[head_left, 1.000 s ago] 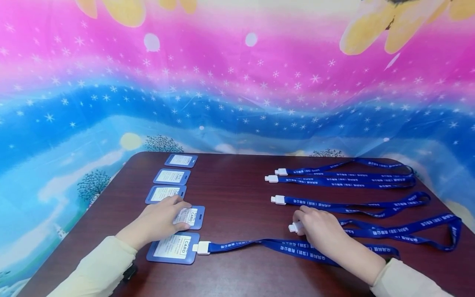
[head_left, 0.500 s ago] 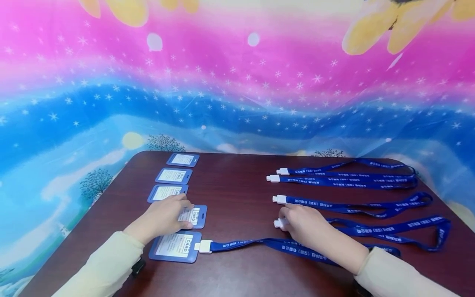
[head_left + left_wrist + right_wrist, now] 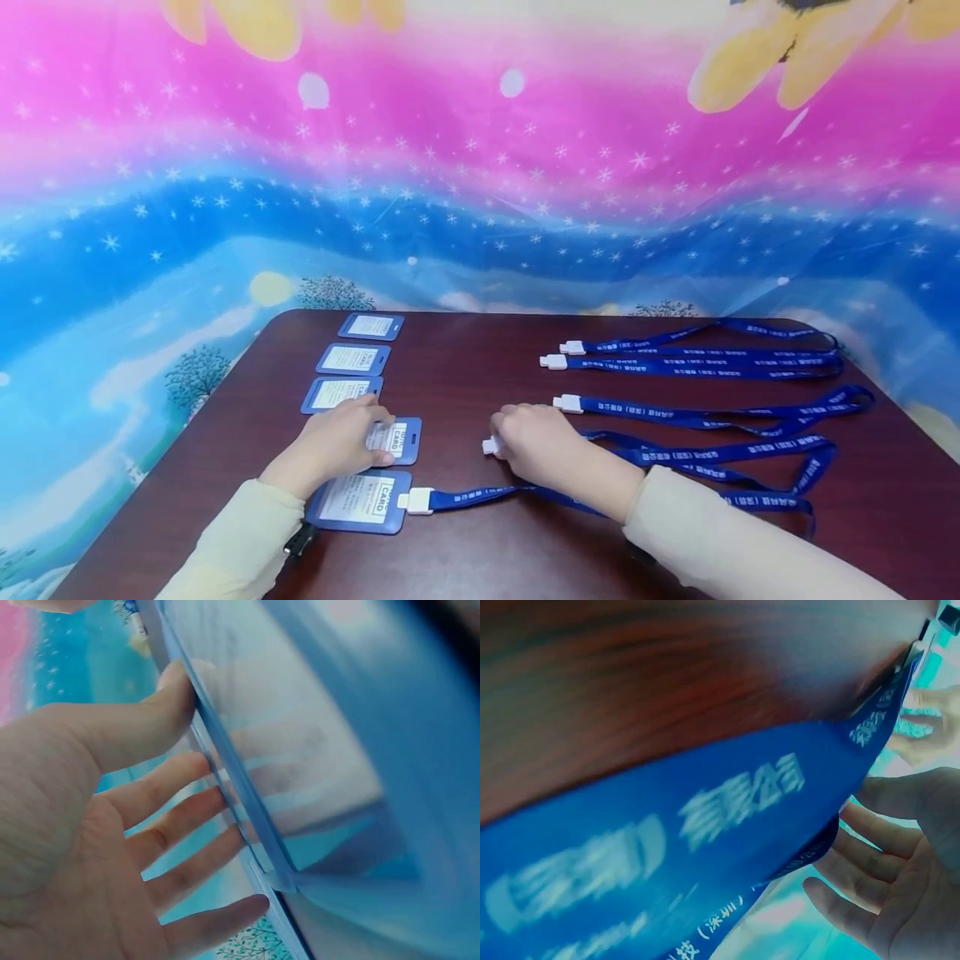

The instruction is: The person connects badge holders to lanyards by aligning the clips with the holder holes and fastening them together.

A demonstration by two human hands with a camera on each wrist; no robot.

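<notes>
My left hand holds a blue badge holder on the table, its thumb at the near edge and fingers over the far side. Between the fingertips of my right hand is the white clip of a blue lanyard, whose strap trails off to the right. That clip is apart from the held badge holder, across a gap of bare table. Nearer the front lies another badge holder, joined to a lanyard by a white clip. In the right wrist view, a printed strap covers much of the foreground.
Beyond the left hand, several loose badge holders lie in a column, the nearest being a blue holder. On the right, more lanyards lie lengthwise, including a lanyard. A printed cloth hangs behind the dark table.
My right hand has moved left across the table, dragging the lanyard by its clip toward the left hand's badge holder. My left hand has stayed on that holder.
</notes>
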